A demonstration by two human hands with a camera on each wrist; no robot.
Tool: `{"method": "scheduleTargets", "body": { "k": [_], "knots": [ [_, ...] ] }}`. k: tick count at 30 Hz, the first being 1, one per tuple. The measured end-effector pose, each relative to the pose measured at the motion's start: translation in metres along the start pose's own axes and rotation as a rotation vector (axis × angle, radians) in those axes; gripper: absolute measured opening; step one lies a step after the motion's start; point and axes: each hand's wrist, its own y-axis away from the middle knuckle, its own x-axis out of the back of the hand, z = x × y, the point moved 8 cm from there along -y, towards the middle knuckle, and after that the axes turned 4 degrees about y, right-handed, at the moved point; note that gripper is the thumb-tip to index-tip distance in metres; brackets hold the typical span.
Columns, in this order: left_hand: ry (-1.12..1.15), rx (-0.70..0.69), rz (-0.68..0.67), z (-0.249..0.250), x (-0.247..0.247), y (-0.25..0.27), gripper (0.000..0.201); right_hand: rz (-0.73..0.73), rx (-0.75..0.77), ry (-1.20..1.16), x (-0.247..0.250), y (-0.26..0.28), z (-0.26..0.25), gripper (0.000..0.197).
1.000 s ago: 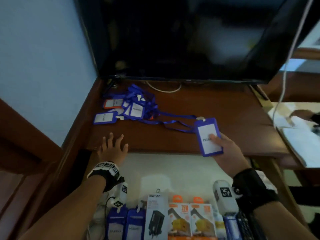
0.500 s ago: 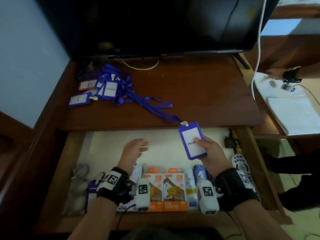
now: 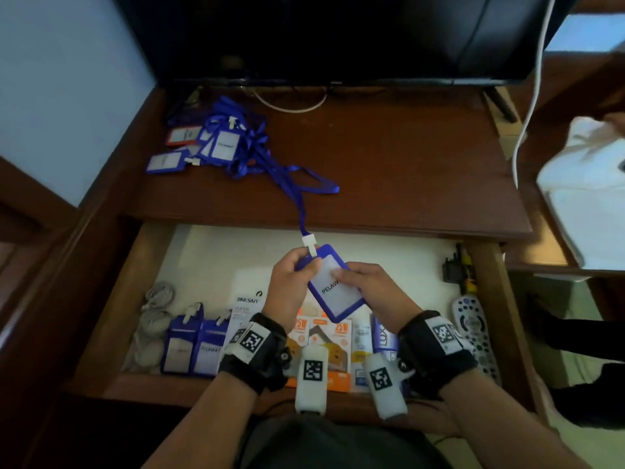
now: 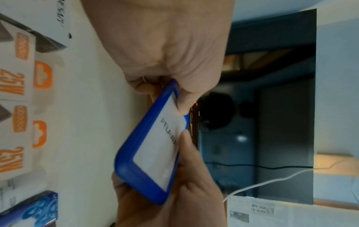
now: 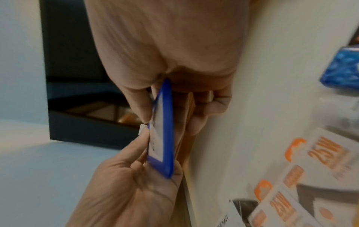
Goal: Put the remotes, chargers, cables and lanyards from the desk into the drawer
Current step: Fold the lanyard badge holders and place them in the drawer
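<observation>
A blue badge holder (image 3: 333, 289) with a white card reading "PELAWAT" hangs over the open drawer (image 3: 209, 252). My left hand (image 3: 297, 272) pinches its top corner by the white clip (image 3: 309, 243). My right hand (image 3: 351, 277) grips its right side, thumb on the card. Its blue lanyard strap (image 3: 299, 198) trails back over the desk edge to a heap of blue lanyards and badges (image 3: 216, 143) at the desk's back left. The badge holder (image 4: 153, 147) in the left wrist view and the badge holder (image 5: 163, 130) in the right wrist view is held by both hands.
The drawer holds boxed chargers (image 3: 324, 340), two blue badges (image 3: 192, 343), white coiled cables (image 3: 155, 316), a black adapter (image 3: 453, 269) and a grey remote (image 3: 473, 330). A dark TV (image 3: 338, 35) stands at the desk's back. A white cable (image 3: 527, 106) hangs at the right.
My right hand carried the badge off the desk to above the drawer. My left hand left the desk edge and took hold of the badge's top. The strap now drags after it.
</observation>
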Motion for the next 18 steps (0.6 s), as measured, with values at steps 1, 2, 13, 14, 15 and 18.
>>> {"method": "scheduleTargets", "body": {
  "k": [1,2,13,14,15,18],
  "knots": [
    [-0.011,-0.019,-0.011,0.005,0.0,-0.001,0.013,0.04,0.011,0.022,0.003,-0.003,-0.006,0.016],
    [-0.033,-0.027,-0.028,0.009,0.0,-0.003,0.012,0.086,0.027,0.041,0.007,-0.005,-0.013,0.017],
    [-0.299,-0.053,-0.467,0.066,0.006,-0.005,0.008,-0.072,0.312,0.13,-0.032,-0.017,-0.085,0.051],
    [-0.254,-0.055,-0.475,0.073,0.012,-0.006,0.008,-0.084,0.293,0.055,-0.041,-0.019,-0.085,0.052],
    [-0.217,-0.064,-0.464,0.08,0.02,-0.008,0.012,-0.083,0.286,-0.016,-0.048,-0.02,-0.086,0.05],
    [-0.14,-0.099,-0.364,0.094,0.043,-0.016,0.013,-0.017,0.327,-0.099,-0.061,-0.02,-0.092,0.039]
  ]
}}
